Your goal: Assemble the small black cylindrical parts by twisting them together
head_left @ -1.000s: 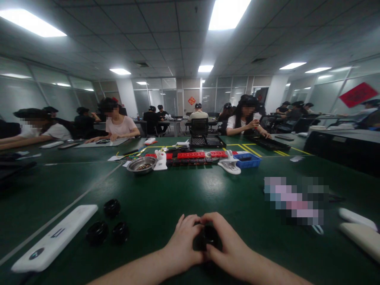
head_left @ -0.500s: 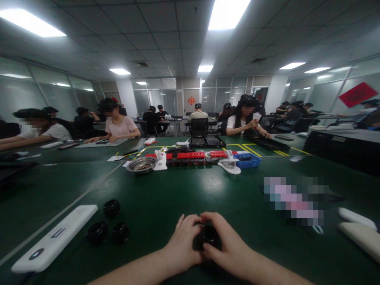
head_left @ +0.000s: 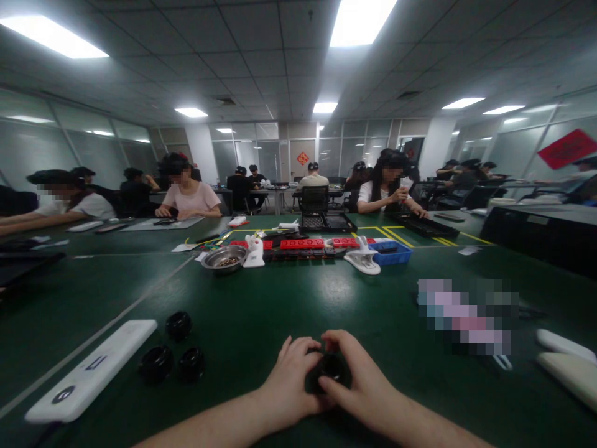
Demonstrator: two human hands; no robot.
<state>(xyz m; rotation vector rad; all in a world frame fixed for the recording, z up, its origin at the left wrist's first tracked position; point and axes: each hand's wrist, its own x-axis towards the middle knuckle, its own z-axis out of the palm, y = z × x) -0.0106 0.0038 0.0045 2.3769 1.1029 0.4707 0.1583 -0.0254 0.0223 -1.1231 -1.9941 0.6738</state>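
Observation:
Low in the middle of the head view, a glossy black round piece with a hollow top [head_left: 331,367] is between my two hands at the table. My right hand [head_left: 361,379] curls round its right side, with the thumb at the near edge and the fingers arched over the far side. My left hand [head_left: 293,376] is bent round its left side, its fingertips close to those of the right; their exact contact is partly hidden. To the left stand three similar black round pieces, one at the back [head_left: 178,325], one at the left [head_left: 156,364] and one at the right [head_left: 191,363].
A long white device [head_left: 93,373] lies at the left. Across the green table [head_left: 261,305] are a metal bowl [head_left: 224,259] with small parts, white clamps [head_left: 364,258], red blocks [head_left: 301,244] and a blue bin [head_left: 392,254]. White objects [head_left: 566,373] lie at the right. Co-workers sit opposite.
The whole view has shifted slightly to the right. My right fingertips have lifted a little from the left ones; both hands stay round the black piece.

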